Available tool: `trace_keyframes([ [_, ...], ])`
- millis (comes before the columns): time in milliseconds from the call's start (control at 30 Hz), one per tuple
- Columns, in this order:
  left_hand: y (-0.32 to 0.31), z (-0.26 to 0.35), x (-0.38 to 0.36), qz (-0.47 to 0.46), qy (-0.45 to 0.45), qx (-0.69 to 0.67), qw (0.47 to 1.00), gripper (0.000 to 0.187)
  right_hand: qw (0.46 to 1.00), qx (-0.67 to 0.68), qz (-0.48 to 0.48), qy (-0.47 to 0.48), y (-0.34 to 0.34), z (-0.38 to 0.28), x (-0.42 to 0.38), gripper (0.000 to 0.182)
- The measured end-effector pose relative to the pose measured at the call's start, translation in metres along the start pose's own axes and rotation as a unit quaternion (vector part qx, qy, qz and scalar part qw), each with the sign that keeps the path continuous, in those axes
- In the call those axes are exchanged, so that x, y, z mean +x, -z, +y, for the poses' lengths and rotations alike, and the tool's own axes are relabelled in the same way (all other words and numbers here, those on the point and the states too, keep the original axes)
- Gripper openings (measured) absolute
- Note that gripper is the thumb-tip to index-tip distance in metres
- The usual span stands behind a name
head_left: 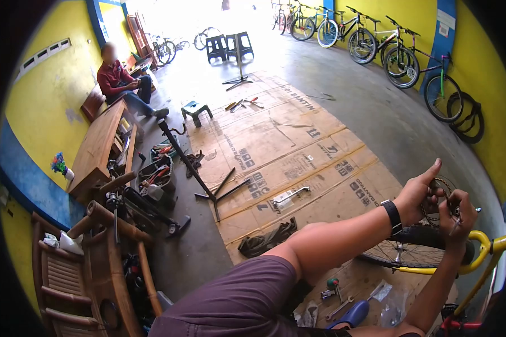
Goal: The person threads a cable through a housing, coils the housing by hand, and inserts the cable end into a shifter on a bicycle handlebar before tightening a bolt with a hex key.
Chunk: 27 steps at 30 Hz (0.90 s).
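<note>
My left hand (419, 194), with a black watch on its wrist, grips a toothed chainring (439, 197) at the lower right, thumb raised. My right hand (459, 216) is closed on a small metal tool (457, 224) held against the chainring. Both hands hover over a yellow bicycle frame (486, 247) and its spoked wheel (413, 250). My bent knee in purple shorts (247, 297) fills the foreground.
Flattened cardboard (287, 146) covers the floor, with wrenches (343, 306), a repair stand (199, 174) and a rag (267, 238). A wooden bench (98, 149) and tool clutter stand left. A person (121, 84) sits far left. Bicycles (376, 48) line the right wall.
</note>
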<state>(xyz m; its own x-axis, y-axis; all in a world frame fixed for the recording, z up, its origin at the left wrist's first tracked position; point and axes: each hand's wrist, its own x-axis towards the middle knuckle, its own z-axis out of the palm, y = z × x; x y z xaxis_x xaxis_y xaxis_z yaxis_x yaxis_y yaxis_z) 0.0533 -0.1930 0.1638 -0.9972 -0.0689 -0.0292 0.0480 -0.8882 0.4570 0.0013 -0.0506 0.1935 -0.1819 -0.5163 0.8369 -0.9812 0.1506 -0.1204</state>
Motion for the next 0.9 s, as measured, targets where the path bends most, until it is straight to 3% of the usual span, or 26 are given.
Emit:
trace_keyframes([
  [167, 0.008, -0.001, 0.009, -0.01, -0.047, 0.057, 0.997, 0.054, 1.0, 0.01, -0.005, 0.01, -0.002, -0.006, 0.003, 0.017],
  [267, 0.002, -0.004, 0.008, 0.081, -0.122, 0.119, 0.982, 0.05, 0.999, 0.025, -0.037, -0.003, 0.0, -0.007, 0.004, 0.017],
  [367, 0.002, -0.003, 0.003, 0.109, -0.122, 0.149, 0.975, 0.046, 0.998, 0.035, -0.055, -0.019, 0.001, -0.013, 0.006, 0.016],
  [533, 0.011, -0.003, 0.006, 0.053, -0.072, 0.107, 0.99, 0.045, 0.998, 0.012, -0.018, -0.053, -0.001, -0.022, 0.013, 0.013],
  [667, 0.007, 0.0, 0.002, 0.037, -0.023, 0.103, 0.994, 0.046, 0.999, -0.006, -0.031, -0.003, 0.012, -0.006, 0.013, 0.021],
  [733, 0.013, -0.002, 0.009, -0.022, 0.013, 0.074, 0.997, 0.049, 0.999, 0.0, -0.021, 0.047, 0.014, -0.002, 0.015, 0.023],
  [900, 0.016, 0.001, 0.011, -0.102, 0.07, 0.037, 0.992, 0.055, 0.999, 0.037, -0.03, -0.019, 0.015, -0.007, 0.011, 0.022],
])
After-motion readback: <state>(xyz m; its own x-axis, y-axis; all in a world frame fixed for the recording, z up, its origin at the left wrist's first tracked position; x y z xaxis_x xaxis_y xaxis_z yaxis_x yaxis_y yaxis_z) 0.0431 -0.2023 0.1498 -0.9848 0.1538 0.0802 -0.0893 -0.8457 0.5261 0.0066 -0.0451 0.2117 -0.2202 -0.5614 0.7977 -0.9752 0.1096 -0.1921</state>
